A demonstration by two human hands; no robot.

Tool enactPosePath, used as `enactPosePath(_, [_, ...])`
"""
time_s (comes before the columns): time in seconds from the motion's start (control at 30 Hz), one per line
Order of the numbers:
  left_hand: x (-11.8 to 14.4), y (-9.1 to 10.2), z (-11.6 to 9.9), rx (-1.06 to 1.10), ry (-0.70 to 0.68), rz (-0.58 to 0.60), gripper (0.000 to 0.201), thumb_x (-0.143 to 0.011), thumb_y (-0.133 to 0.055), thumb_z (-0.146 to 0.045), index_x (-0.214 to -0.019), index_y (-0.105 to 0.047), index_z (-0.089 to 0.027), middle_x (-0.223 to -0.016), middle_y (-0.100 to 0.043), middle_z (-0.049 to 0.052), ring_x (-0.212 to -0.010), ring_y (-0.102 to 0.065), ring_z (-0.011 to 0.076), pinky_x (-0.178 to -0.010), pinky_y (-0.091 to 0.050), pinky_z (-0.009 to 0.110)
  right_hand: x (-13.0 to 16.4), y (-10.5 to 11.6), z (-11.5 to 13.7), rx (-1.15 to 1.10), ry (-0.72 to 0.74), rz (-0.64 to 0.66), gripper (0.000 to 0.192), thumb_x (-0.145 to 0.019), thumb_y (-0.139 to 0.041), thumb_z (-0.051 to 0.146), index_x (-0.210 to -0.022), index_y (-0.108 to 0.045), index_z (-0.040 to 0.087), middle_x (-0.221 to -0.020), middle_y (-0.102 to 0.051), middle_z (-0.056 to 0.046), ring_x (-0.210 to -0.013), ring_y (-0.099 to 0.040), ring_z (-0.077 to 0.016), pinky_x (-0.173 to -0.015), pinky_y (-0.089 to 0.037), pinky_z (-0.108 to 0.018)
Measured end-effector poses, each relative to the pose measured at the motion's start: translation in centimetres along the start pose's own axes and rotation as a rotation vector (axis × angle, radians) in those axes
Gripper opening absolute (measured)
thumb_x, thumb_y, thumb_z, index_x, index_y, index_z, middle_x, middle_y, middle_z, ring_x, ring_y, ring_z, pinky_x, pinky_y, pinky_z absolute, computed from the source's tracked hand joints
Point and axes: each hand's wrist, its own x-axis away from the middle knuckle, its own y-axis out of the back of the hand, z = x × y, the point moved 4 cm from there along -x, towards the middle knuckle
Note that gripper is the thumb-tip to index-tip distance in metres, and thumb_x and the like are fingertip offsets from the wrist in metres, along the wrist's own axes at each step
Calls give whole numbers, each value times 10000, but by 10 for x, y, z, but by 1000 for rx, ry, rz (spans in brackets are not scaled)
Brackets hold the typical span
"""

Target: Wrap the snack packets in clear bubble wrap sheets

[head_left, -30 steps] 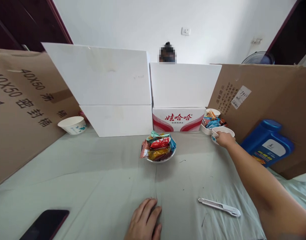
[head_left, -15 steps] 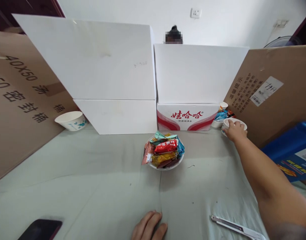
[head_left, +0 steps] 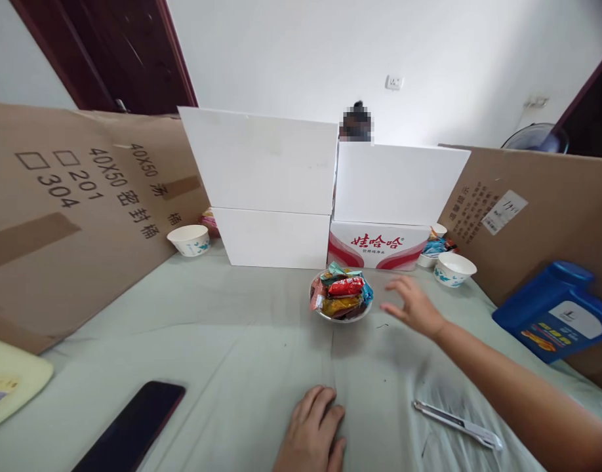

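Observation:
A bowl (head_left: 344, 319) heaped with wrapped snacks (head_left: 344, 288) stands on the pale green cloth in the middle. Just right of it, my right hand (head_left: 415, 307) reaches over the cloth, fingers apart and holding nothing. Behind that hand, to the right, stands a paper bowl (head_left: 455, 269) with a blue-green print; the hand is clear of it. My left hand (head_left: 315, 426) rests palm down on the cloth at the bottom, nearer to me than the snack bowl, with its fingers stretched out.
White boxes (head_left: 276, 190) stand behind the snacks. Cardboard sheets (head_left: 30, 262) flank both sides. Another paper bowl (head_left: 189, 241) sits at left. A phone (head_left: 131, 426) lies front left, a utility knife (head_left: 457, 423) front right, a blue jug (head_left: 554, 311) at right. A person (head_left: 357, 123) is behind the boxes.
My right hand has let go of the right paper bowl and moved left toward the snack bowl. My left hand stays on the cloth. The camera view has shifted up and left.

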Motion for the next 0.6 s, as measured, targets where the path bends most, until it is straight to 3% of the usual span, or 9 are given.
enactPosePath(0.13, [-5, 6, -5, 84, 37, 1, 299, -774, -592, -166, -1070, -617, -201, -1176, -617, 128, -1138, -561, 315, -888, -553, 485, 14, -33, 50, -86, -134, 214, 278, -853, -595, 389, -1081, -573, 232, -869, -647, -24, -810, -611, -178, -738, -457, -288])
enactPosePath(0.27, [-9, 12, -7, 164, 105, 47, 262, -778, -572, -133, -1028, -628, -191, -1176, -610, 122, -1147, -547, 300, -930, -528, 482, 15, -43, 58, -59, -228, 242, 208, -881, -548, 346, -1061, -564, 242, -813, -682, 8, -724, -628, -163, -643, -417, -259])
enactPosePath(0.43, [-8, 13, -7, 193, 130, 41, 241, -786, -575, -135, -1008, -639, -204, -1186, -610, 105, -1162, -537, 294, -960, -507, 484, 38, -21, 40, -6, -304, 253, 188, -872, -542, 350, -1033, -568, 256, -948, -709, -13, -836, -649, -177, -690, -414, -264])
enactPosePath(0.6, [-3, 3, -3, 153, 97, 7, 295, -784, -592, -157, -1065, -642, -229, -1218, -610, 89, -1177, -536, 302, -961, -505, 502, 98, 26, -11, 87, -459, 218, 205, -863, -506, 380, -1011, -579, 259, -952, -721, -14, -829, -667, -191, -699, -456, -282])
